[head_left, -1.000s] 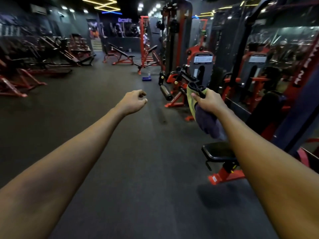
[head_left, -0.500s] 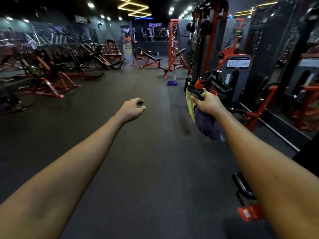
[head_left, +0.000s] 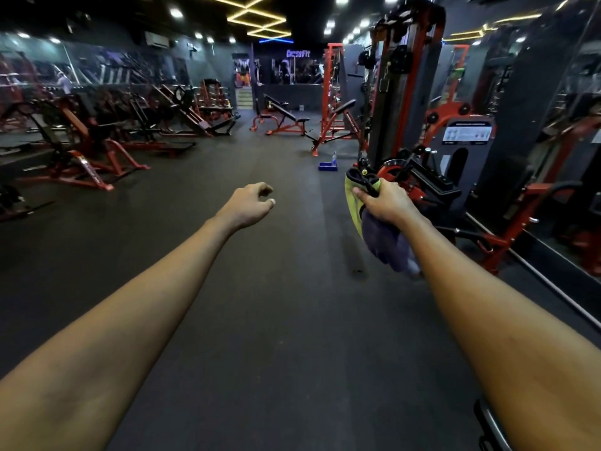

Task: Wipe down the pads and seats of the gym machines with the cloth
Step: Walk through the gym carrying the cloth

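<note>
Head view: right hand [head_left: 387, 205] grips cloth [head_left: 385, 245]; left hand [head_left: 247, 206] fingers [head_left: 264, 189] loosely curled.

- Dark matte floor [head_left: 276, 320] across the lower and middle frame, with a small dark mark [head_left: 357, 271] right of centre.
- At left, standing on it: a row of red-framed machines [head_left: 81, 157] with black pads.
- Upper centre: an adjustable bench [head_left: 283, 120] on red legs, with a tall red rack [head_left: 331, 102] just right of it.
- Near the rack's foot: a low blue tray [head_left: 325, 167] flat on the floor, with a bottle [head_left: 334, 156] upright at its right end.
- At right: a black-and-red cable tower [head_left: 403, 92] and a red-framed seat machine [head_left: 500, 242], both footed on the floor.
</note>
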`<state>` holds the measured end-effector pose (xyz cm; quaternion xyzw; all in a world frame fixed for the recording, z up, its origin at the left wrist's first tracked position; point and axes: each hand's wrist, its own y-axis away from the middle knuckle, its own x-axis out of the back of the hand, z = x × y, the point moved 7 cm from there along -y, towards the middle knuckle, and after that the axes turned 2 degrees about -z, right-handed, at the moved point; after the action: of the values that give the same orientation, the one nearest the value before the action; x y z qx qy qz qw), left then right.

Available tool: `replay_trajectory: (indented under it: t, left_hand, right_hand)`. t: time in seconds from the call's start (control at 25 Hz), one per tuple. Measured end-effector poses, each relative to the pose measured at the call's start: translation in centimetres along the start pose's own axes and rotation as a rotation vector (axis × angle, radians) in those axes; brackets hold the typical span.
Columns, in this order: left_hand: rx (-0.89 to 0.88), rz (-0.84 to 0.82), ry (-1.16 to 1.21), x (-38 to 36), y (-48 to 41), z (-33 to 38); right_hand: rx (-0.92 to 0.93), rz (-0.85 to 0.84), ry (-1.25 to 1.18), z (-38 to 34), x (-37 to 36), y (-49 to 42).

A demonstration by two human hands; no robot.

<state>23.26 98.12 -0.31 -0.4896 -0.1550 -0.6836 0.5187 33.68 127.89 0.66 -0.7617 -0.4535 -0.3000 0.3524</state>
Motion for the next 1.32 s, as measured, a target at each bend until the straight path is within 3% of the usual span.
replay_trajectory:
  t: [0.52, 1.32]
  left_hand:
    - [-0.038, -0.036, 0.061, -5.2, -32.3, -12.5]
    - [-0.070, -0.074, 0.049, -17.1, -88.5, -28.1]
  right_hand:
    - [-0.054, 0.056, -0.012, 2.0, -9.5, -30.8]
    - [-0.071, 0.082, -0.033, 10.3, -24.7, -89.2]
